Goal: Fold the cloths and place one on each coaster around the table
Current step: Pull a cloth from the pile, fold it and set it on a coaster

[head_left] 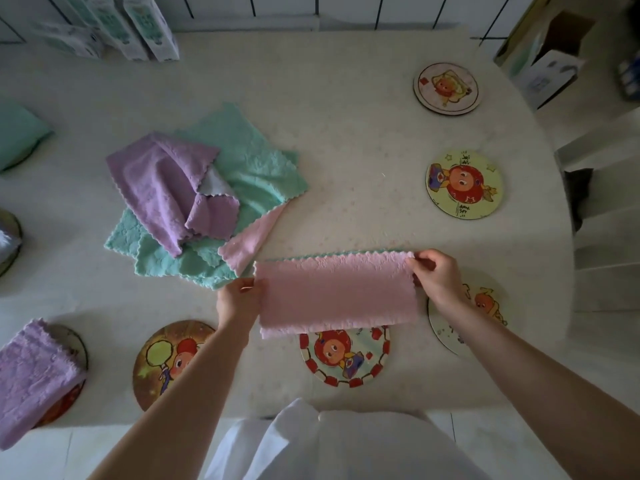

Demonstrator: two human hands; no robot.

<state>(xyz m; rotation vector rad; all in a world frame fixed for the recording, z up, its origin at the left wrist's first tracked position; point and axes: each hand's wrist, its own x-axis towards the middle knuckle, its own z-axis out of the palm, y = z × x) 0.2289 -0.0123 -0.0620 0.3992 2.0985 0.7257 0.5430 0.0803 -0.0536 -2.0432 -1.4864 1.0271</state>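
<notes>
The pink cloth is held stretched between both hands, just above the worktop at its near edge. It seems to be pulled taut so that the doubled layers line up before the next fold. It looks already folded once: a long band, soft and nubbly, with scalloped edges and a thin teal line along its far edge, which suggests a teal reverse side. Its near edge hangs over the top of the red-bordered coaster.

The left hand pinches the cloth's left end and the right hand pinches its upper right corner, each closed on the fabric.

Just right of the pink cloth, a pale coaster lies partly under the right wrist. Left of the cloth, beyond the left forearm, sits a brown coaster, bare like the other two; any of these near ones could plausibly take the cloth once it is small enough.

Behind and to the left of the pink cloth lies the pile of unfolded cloths, purple on top of teal, with another pink one peeking out and nearly touching the held cloth.

Far left of the pink cloth, a folded purple cloth already rests on its coaster. Well behind and right of the pink cloth, two more coasters, a yellow one and a cream one, are uncovered.
</notes>
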